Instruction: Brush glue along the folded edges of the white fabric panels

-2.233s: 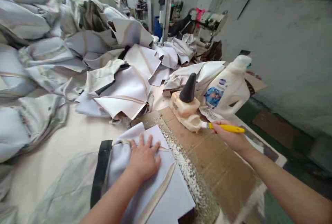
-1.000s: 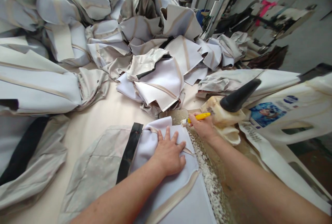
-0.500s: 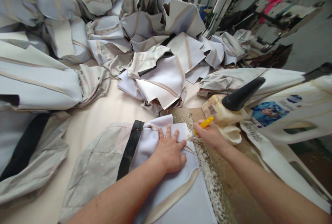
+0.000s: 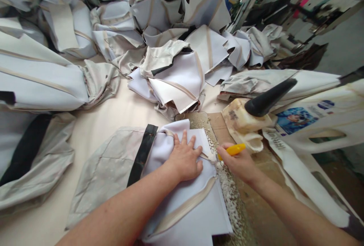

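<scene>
My left hand (image 4: pixel 186 159) lies flat with its fingers spread on a pale lavender fabric piece (image 4: pixel 196 204) that has beige tape strips. A black band (image 4: pixel 142 155) joins this piece to a grey patterned cloth (image 4: pixel 108 166) on its left. Just off the fabric's right edge, my right hand (image 4: pixel 237 162) is closed round a yellow-handled brush (image 4: pixel 235 149). The brush points down at the edge, and its tip is partly hidden. Beneath that edge runs a board (image 4: pixel 231 189) crusted with whitish residue.
Beyond my hands lie heaped fabric pieces (image 4: pixel 176 82). At the right stand a stained container (image 4: pixel 241 115) with a black cone (image 4: pixel 270 98) and a white plastic container with a picture label (image 4: pixel 338 113). Machinery (image 4: pixel 335 7) with a pink ribbon is at the back right.
My right hand has moved slightly right and down along the fabric's edge, and the yellow handle is tilted flatter. My left hand remains on the fabric. The camera view has shifted a little.
</scene>
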Tool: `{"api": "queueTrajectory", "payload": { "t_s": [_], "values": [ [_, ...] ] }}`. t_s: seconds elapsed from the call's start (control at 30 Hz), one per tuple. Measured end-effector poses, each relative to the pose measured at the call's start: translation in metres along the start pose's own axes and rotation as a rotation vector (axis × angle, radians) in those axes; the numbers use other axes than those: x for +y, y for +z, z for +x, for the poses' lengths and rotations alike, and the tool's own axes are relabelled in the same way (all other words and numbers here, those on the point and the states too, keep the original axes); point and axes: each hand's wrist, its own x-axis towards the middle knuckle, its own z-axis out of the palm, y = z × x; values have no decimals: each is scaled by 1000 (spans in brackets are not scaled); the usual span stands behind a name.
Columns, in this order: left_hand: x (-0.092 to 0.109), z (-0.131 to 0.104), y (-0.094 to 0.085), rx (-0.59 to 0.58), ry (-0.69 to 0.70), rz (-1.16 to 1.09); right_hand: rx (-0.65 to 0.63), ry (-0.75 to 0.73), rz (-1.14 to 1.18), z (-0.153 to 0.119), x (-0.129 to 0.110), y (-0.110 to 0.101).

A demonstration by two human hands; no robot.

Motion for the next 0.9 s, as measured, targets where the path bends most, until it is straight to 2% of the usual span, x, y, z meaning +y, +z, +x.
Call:
{"api": "queueTrajectory", "payload": {
  "t_s": [0.13,0.3,0.43,0.53,0.67,0.8,0.9],
  "values": [
    [0,0,0,1,0,4,3,-36,-35,4,0,0],
    [-1,1,0,-20,6,3,97,-84,-57,11,8,5],
    [-1,2,1,-28,0,-4,11,-106,-109,1,8,2],
    [-1,2,2,-29,0,-6,62,-127,-149,-6,5,-1],
    [-2,3,5,-6,11,-10,55,-162,-123,-10,5,-1],
    [-1,2,5,-15,8,-9,128,-153,-158,-13,7,2],
    [0,2,4,-27,-6,2,63,-160,-129,-20,6,4]
  ]
}}
